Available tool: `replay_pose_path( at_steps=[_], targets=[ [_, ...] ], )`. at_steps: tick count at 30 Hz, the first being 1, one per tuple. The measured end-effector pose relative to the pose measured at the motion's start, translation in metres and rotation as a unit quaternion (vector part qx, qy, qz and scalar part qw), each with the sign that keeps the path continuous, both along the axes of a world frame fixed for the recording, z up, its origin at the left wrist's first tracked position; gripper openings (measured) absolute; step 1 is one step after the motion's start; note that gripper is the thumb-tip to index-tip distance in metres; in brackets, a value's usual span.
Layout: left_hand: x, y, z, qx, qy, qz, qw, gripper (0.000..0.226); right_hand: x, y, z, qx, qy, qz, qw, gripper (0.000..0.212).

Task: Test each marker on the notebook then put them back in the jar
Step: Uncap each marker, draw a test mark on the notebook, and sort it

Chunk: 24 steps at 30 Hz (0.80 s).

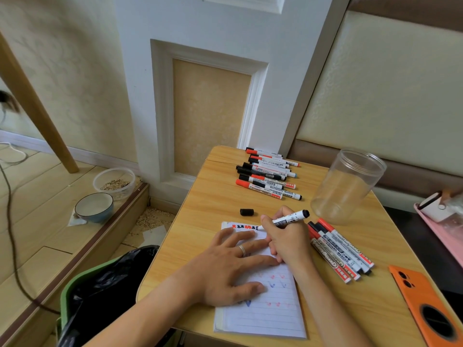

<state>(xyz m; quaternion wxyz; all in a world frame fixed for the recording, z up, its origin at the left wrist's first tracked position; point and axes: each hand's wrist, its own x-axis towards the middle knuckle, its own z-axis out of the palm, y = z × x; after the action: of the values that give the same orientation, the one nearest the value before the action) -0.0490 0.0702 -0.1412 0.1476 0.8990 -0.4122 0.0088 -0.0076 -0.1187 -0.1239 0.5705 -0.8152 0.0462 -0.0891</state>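
Observation:
A lined notebook (265,314) lies open near the table's front edge, with red and black marks along its top line. My left hand (230,266) presses flat on the page, fingers spread. My right hand (288,239) grips an uncapped black marker (290,218), its tip touching the top line. Its black cap (247,212) lies on the table just beyond the notebook. A clear plastic jar (348,186) stands empty at the right. Several capped markers (268,176) lie in a pile at the table's far end. Another group of markers (340,251) lies right of the notebook.
The small wooden table (215,196) stands against a white wall panel. An orange phone (426,304) lies at the front right corner. A pink tray (441,221) sits at the right. A green bin with a black bag (105,291) stands left of the table. Two bowls (105,194) rest on the floor.

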Motion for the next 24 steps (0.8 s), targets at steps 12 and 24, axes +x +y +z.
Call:
replay_pose_path(
  at_steps=[12, 24],
  targets=[
    [0.002, 0.001, -0.001, -0.075, 0.003, 0.014, 0.997, 0.055, -0.009, 0.003, 0.007, 0.095, -0.019, -0.076, 0.992, 0.021],
    [0.061, -0.026, 0.017, -0.181, -0.054, 0.269, 0.945, 0.034, -0.022, 0.009, -0.001, 0.048, -0.070, -0.059, 0.995, 0.027]
  ],
)
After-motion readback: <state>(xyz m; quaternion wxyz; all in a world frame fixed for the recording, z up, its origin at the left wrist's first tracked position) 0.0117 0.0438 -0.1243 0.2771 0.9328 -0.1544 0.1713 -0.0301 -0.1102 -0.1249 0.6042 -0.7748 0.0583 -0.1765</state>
